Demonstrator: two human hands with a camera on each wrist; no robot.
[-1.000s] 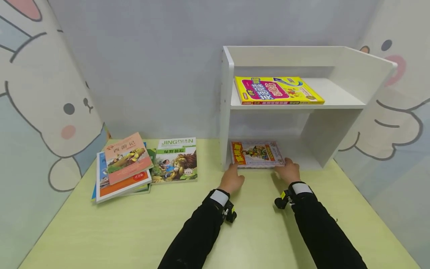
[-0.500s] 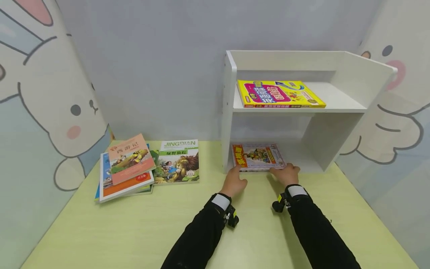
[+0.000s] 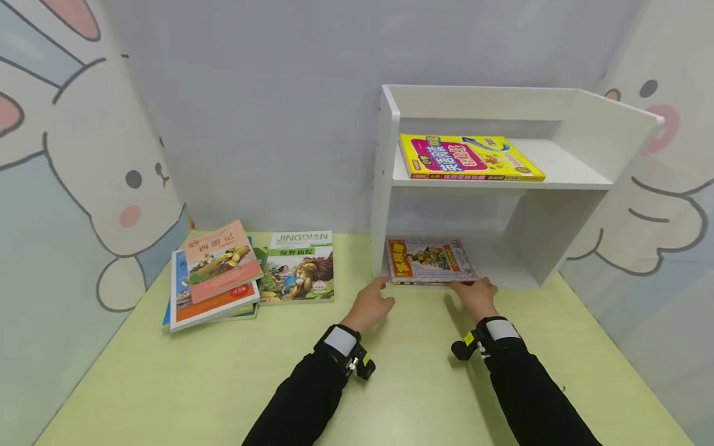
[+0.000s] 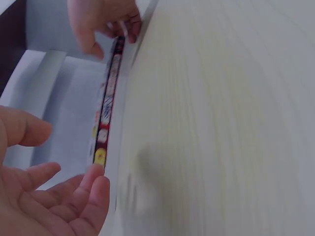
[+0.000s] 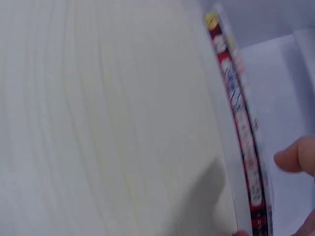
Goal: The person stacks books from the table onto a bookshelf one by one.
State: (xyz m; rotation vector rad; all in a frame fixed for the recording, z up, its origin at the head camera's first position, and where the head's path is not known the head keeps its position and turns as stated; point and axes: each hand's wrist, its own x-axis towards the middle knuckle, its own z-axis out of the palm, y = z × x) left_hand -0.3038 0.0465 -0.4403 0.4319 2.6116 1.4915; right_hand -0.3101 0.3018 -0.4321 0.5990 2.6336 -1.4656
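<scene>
A book with a red and white cartoon cover (image 3: 429, 260) lies flat on the lower shelf of a white bookshelf (image 3: 385, 155), its spine along the front edge. My left hand (image 3: 368, 306) is just off the book's front left corner, fingers loosely bent and holding nothing; in the left wrist view its fingertips (image 4: 101, 189) overlap the end of the dark red spine (image 4: 109, 103). My right hand (image 3: 476, 297) is at the front right corner. In the right wrist view its thumb (image 5: 290, 158) stands out over the shelf, apart from the book; most of that hand is outside this view.
On the upper shelf lies a yellow book (image 3: 474, 158). To the left on the pale green table (image 3: 167, 384) rest a pile of books topped by a pink one (image 3: 223, 260) and a green and white book (image 3: 301, 266). Walls with rabbit drawings flank the table.
My left hand has drawn back from the book's left corner, toward me and to the left. My right hand stays at the right corner. The book looks the same on the lower shelf.
</scene>
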